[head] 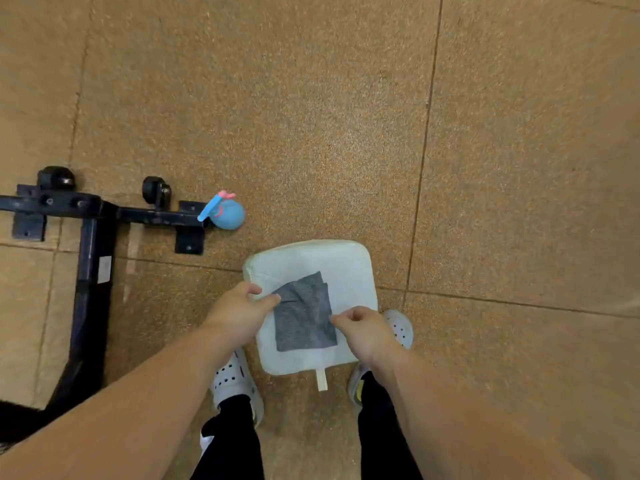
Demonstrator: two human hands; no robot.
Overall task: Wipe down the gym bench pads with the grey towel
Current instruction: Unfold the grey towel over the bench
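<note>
While lying folded on the white pad, between the shoes, held at both side edges: grey towel. Left hand fingers pinched on its upper left corner; right hand fingers curled onto the right edge, seemingly nipping it. Judged as the setting-up step, wiping proper not yet under way. Next calls for pressing flat and sweeping across the whole pad without bunching the fold. Nearby on the floor: blue spray bottle, black frame.
</note>
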